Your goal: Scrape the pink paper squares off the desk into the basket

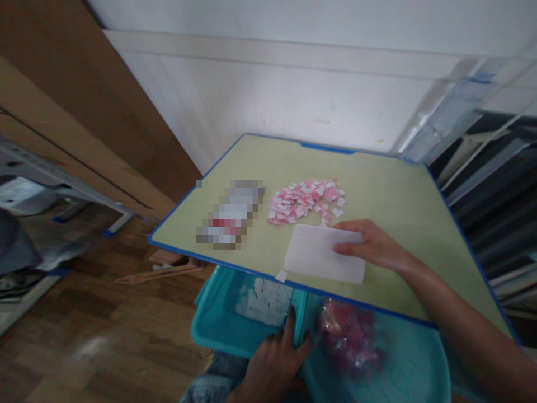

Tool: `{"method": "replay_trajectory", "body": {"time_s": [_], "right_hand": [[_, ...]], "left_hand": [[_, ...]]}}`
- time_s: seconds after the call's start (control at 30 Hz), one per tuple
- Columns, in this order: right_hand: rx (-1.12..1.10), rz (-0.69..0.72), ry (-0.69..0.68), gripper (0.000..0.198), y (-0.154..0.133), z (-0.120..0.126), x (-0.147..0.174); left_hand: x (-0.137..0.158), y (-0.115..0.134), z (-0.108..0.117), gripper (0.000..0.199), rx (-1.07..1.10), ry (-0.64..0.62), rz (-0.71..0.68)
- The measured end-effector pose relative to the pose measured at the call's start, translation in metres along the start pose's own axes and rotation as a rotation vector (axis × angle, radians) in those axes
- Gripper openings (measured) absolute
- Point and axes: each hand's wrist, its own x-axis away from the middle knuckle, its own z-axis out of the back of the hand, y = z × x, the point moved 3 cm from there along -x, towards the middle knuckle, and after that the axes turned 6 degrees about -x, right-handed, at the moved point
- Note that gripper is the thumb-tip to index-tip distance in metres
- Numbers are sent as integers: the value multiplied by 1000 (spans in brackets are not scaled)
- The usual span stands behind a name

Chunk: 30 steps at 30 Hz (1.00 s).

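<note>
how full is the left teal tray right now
Partly full: white pieces lie in the left teal tray, with bare teal beside them; the tabletop hides its far end.

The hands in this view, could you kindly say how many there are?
2: the right hand holds a white card on the table; the left hand is at a tub rim.

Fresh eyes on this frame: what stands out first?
Heap of pink and white pieces in the middle of the table, just beyond the white card in the right hand. Next, the teal tub below the near edge, with white pieces inside and the left hand at its right side.
</note>
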Motion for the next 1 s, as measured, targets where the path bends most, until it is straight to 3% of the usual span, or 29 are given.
{"method": "replay_trajectory", "body": {"time_s": [0.3, 0.5, 0.67, 0.83, 1.0], "right_hand": [[52, 6, -70, 27, -3, -5, 3], [14, 11, 167, 27, -8, 16, 10], [40, 13, 210, 26, -12, 30, 19], [148, 92, 473, 22, -8, 69, 38], [287, 38, 380, 25, 2, 89, 42]], "left_hand": [[2, 0, 0, 83, 7, -2, -5], [3, 0, -1, 81, 21, -12, -14], [2, 0, -5, 85, 24, -5, -4], [2, 0, -5, 82, 12, -13, -9], [2, -1, 0, 80, 24, -29, 8]]}}
